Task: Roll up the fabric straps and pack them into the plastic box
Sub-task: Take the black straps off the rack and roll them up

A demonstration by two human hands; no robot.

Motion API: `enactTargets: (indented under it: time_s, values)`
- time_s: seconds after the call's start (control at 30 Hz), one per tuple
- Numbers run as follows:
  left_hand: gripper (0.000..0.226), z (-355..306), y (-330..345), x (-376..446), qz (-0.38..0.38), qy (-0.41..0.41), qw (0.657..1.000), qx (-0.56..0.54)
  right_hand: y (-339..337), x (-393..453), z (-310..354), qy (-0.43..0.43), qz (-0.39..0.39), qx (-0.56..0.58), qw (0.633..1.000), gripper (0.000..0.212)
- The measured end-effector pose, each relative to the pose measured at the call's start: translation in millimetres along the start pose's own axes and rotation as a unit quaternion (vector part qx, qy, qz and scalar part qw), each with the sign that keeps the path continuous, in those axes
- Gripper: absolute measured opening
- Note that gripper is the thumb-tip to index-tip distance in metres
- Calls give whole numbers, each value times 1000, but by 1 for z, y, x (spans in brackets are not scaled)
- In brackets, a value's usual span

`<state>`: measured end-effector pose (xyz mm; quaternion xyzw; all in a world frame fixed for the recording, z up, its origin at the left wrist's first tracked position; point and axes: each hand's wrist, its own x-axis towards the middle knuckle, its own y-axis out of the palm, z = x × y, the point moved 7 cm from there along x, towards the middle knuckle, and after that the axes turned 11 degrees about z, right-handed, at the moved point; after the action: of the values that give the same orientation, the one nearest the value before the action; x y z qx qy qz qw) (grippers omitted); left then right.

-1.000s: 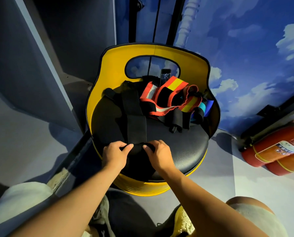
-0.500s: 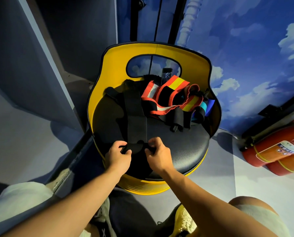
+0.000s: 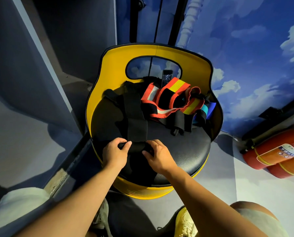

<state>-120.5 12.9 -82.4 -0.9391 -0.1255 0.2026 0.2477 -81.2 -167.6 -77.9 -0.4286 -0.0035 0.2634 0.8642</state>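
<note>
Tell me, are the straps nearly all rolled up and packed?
Not nearly. Nothing looks finished and no plastic box is in view. Right now the left hand and right hand are rolling the near end of a wide black fabric strap on the black round seat. The red, yellow and black strap pile behind is unrolled.

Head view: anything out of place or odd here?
No plastic box is in view. The remaining straps lie in a tangled heap at the back of the yellow chair, and a phone stands propped behind them.
</note>
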Motion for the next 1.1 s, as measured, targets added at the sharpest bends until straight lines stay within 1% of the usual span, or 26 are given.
enactTargets:
  time_s: [0.1,0.2,0.27,0.33,0.4,0.47,0.57,0.6,0.7,0.77,0.8,0.87,0.93,1.03,1.1]
  values:
    - [26,3,5,6,29,-19,999,-23,-5,7,-2,18,-1,27,999,42]
    - [34,11,12,10,73,-50,994,-66,-8,9,-1,45,-12,106,993,35]
    - [37,11,12,8,83,-49,994,-59,-7,8,-3,70,-15,141,987,37]
    - [34,13,11,6,85,-52,992,-72,-3,6,-9,94,-11,188,977,39]
    - [32,16,11,3,93,-56,991,-78,-2,2,-13,109,-8,209,972,38]
    - [30,19,10,1,109,-57,990,-64,-2,-3,-14,112,-4,199,974,35]
    - [20,21,10,3,123,-52,990,-48,-4,-5,-12,97,-8,149,984,33]
    - [21,21,9,4,121,-52,991,-37,-5,-3,-11,93,-12,137,986,34]
    - [34,12,4,9,103,-59,993,9,-6,2,-10,95,-34,118,988,36]
    - [34,4,2,14,85,-58,993,51,-9,8,-10,92,-62,129,985,34]
    - [34,1,0,17,68,-51,995,50,-10,11,-9,85,-77,132,985,31]
    - [34,-4,-2,23,37,-19,999,14,-13,17,-7,70,-100,119,985,27]
    - [30,-7,-1,27,32,16,999,-9,-16,20,-5,61,-120,79,988,25]
    - [19,-6,-2,30,18,37,999,-9,-14,19,-4,54,-112,70,990,25]
    - [23,-7,-3,28,15,24,1000,12,-9,17,-4,49,-79,65,994,27]
